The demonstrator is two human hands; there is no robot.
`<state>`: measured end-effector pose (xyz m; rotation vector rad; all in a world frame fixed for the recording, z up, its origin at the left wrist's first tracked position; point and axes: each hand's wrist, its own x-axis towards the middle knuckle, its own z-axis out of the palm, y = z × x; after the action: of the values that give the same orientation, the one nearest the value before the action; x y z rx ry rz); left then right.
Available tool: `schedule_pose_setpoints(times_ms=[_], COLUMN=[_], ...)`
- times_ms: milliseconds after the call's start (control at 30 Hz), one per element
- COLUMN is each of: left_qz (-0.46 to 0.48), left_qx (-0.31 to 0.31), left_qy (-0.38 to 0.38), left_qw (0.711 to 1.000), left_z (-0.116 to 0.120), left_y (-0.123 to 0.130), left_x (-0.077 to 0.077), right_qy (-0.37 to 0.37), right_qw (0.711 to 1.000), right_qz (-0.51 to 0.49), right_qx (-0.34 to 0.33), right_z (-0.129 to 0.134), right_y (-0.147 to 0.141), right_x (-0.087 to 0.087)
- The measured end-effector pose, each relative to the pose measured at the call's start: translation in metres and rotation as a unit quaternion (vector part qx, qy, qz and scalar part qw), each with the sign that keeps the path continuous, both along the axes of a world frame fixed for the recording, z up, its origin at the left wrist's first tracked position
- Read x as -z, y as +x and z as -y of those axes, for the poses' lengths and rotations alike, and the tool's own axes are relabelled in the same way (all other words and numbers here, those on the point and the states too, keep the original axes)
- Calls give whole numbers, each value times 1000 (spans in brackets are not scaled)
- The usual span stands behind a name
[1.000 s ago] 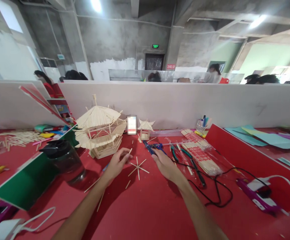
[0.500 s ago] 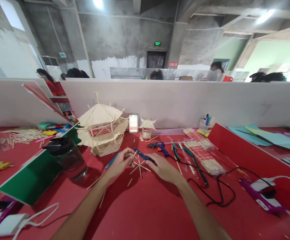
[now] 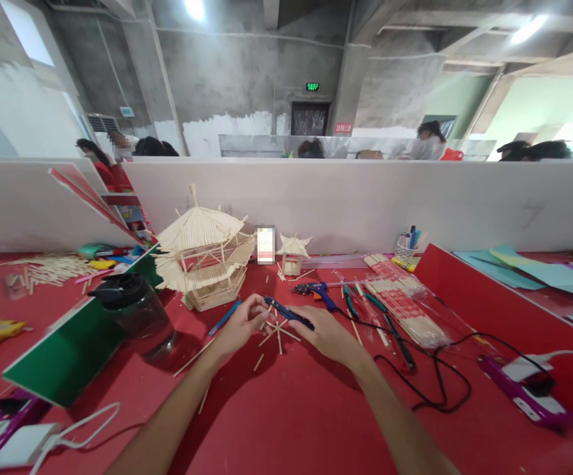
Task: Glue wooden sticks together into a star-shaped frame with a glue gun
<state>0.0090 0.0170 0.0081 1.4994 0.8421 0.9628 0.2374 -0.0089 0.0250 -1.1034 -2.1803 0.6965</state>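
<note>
Wooden sticks form one star (image 3: 279, 330) lying flat on the red bench (image 3: 286, 409), between the two hands. I observe the left hand (image 3: 244, 321) pinching one thin stick (image 3: 271, 308) and the right hand (image 3: 323, 324) grasping one dark blue tool (image 3: 291, 313), its tip just beside that stick. Status, as I judge it: the star's spokes are laid out, meeting at the centre; outstanding is the pinched stick, apparently separate from them. I cannot tell whether the spokes are bonded. Count: one star, its spokes partly covered; one large pavilion (image 3: 202, 227) and one small pavilion (image 3: 293, 247), both roofed; one loose short stick (image 3: 259, 362) near the star; one blue glue gun (image 3: 318, 290), unheld; one bottle (image 3: 135, 320).
</note>
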Motion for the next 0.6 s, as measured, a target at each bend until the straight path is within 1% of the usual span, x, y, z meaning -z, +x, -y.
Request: schedule_pose_setpoints(times_ms=[133,233,333,433,500,600], left_qz=[-1,-10,-20,-27,-55,-146], left_qx=[2,5,0,-14,-18,0], left_qy=[2,3,9,20,45,110], left_qw=[1000,1000,1000,999,997,983], left_z=[0,0,0,1,3,5], left_y=[-1,-2,-3,-3,-4,-7], left_x=[1,1,1,0,0,-4], right_qy=[-6,-8,-7,-9,-7,6], right_qw=[1000,1000,1000,999,997,992], right_qz=[-13,-15,-2,27,57,111], right_qx=[-9,-10,2,29,45,58], right_z=[2,3,2,0,-1,-1], right_y=[1,0,-3,-6,-8,-10], right_x=[-6,-7,-4,2,6,9])
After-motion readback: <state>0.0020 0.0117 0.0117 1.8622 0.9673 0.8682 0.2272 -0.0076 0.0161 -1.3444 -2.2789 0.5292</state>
